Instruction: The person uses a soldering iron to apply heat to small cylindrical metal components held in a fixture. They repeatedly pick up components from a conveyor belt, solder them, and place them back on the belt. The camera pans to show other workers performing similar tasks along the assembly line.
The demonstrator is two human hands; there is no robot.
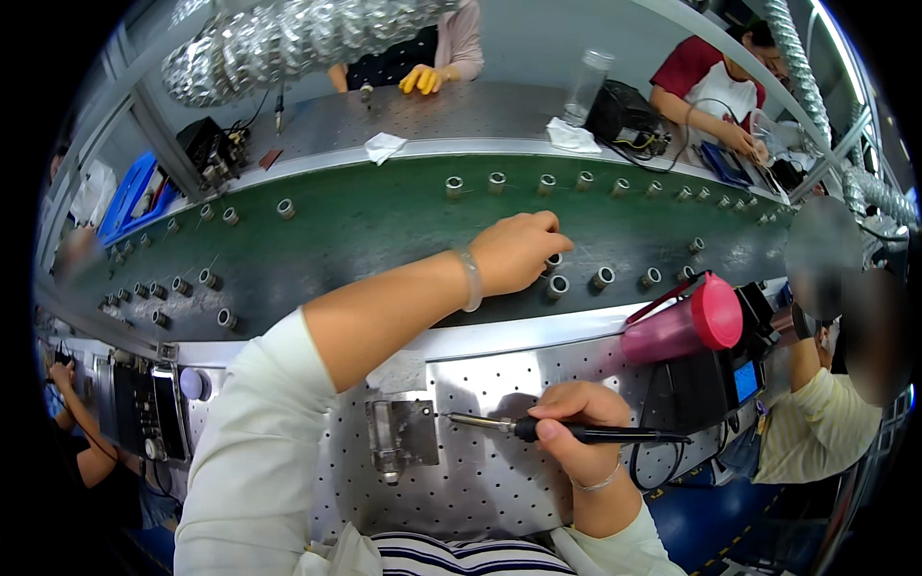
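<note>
My left hand [519, 252] reaches across onto the green conveyor belt [365, 216]. Its fingers are bent closed at a small metal cylinder [554, 261], partly covered by the fingertips; the thumb is hidden. Another metal cylinder [558, 286] stands just nearer to me. My right hand [581, 422] is closed round the black handle of a soldering iron [557, 431], whose tip points left. Close to that tip, a metal fixture [403, 434] with a flat plate and a cylindrical part lies on the perforated metal worktop [490, 490].
Several metal cylinders [454, 187] stand in rows along the belt. A pink cup [682, 322] lies tilted beside a black device with a blue screen [746, 381] at right. Foil ducting [288, 48] hangs above. Co-workers sit across, one wearing yellow gloves [423, 80], and at both sides.
</note>
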